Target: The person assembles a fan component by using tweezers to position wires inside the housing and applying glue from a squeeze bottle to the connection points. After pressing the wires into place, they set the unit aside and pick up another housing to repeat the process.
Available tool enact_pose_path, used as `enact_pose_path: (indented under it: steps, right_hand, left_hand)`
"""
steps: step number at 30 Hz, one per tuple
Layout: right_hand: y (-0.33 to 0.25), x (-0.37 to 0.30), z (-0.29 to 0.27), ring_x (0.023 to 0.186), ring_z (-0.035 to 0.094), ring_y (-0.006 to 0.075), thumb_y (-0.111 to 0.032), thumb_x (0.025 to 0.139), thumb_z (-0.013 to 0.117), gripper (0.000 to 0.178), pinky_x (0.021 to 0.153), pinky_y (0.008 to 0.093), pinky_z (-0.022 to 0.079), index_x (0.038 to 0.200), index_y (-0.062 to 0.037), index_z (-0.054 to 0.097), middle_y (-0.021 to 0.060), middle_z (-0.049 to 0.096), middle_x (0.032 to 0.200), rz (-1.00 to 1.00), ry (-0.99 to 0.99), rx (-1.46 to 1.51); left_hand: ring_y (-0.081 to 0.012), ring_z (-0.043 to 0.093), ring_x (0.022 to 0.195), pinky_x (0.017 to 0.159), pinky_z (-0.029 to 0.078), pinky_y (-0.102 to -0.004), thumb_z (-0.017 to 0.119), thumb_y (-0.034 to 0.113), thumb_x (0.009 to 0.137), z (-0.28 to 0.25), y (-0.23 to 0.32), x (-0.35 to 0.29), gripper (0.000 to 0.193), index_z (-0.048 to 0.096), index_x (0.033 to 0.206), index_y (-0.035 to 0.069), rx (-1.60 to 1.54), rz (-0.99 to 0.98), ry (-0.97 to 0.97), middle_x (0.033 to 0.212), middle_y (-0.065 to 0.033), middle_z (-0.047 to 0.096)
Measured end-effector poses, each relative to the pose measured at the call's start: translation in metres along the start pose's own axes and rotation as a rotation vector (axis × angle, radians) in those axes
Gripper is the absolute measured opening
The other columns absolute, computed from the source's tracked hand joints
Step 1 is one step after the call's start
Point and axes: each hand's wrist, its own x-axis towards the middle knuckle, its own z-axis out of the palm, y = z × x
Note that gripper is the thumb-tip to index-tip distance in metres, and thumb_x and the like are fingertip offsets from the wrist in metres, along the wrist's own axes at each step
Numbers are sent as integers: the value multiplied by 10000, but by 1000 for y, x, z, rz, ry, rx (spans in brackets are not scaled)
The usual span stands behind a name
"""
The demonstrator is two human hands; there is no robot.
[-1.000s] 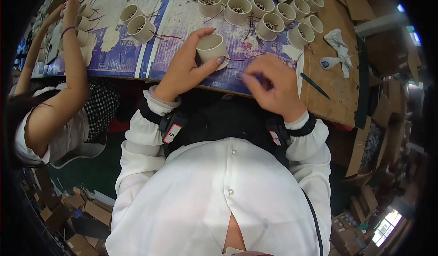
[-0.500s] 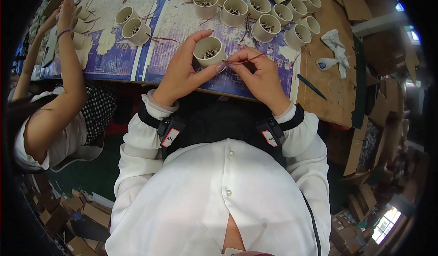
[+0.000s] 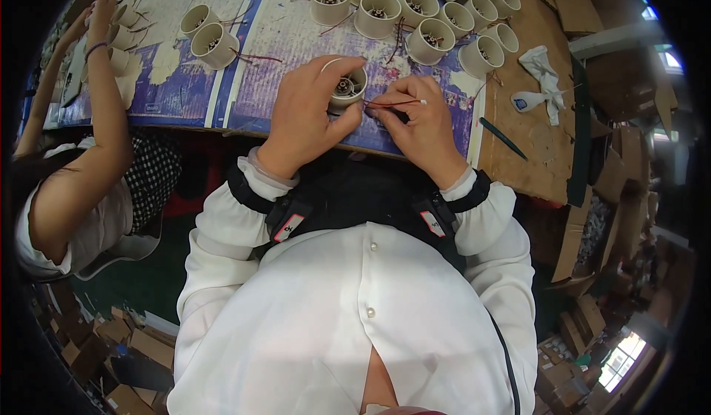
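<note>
My left hand is wrapped round a cream plastic cup-shaped housing near the table's front edge. Its thumb presses the near side, and the fingers curl over the far rim. Metal parts show inside the open top, partly covered by those fingers. Thin red wires run from the housing's right side into my right hand, which pinches them between thumb and fingers. A small pale tip shows by the wires' right end.
Several similar housings with trailing wires stand at the back. Two more housings sit left. To the right lie a white squeeze bottle, a crumpled tissue and a dark green pen-like tool. A co-worker's arm reaches in at far left.
My left hand has turned and closed further over the housing, its fingers now covering part of the opening. My right hand keeps its pinch on the wires, fingers more curled.
</note>
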Motion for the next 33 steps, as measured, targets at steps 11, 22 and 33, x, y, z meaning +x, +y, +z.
enact_pose_path:
  steps: [11,22,33]
  right_hand:
    - [-23,-7,-42,820,603,253,-59,794,796,225,720,334,488,1001,-71,709,73,650,1024,203,-19,62]
    - [-17,7,-8,690,643,189,-36,853,750,264,611,296,505,1088,-50,630,106,687,1060,32,-78,77]
    - [-15,13,2,813,713,234,13,868,715,255,698,315,557,1103,-20,623,126,694,957,88,-57,201]
  left_hand:
    - [-321,619,1021,878,451,-427,771,127,727,5,7,-4,565,594,1263,142,75,-63,47,1107,-92,655]
    - [-321,608,1049,900,447,-426,759,126,732,3,7,-4,584,580,1287,121,20,-92,-4,1132,-103,643]
    - [-302,624,1095,951,489,-385,766,113,787,-7,4,-6,679,500,1411,84,-145,-282,-46,1206,-142,635]
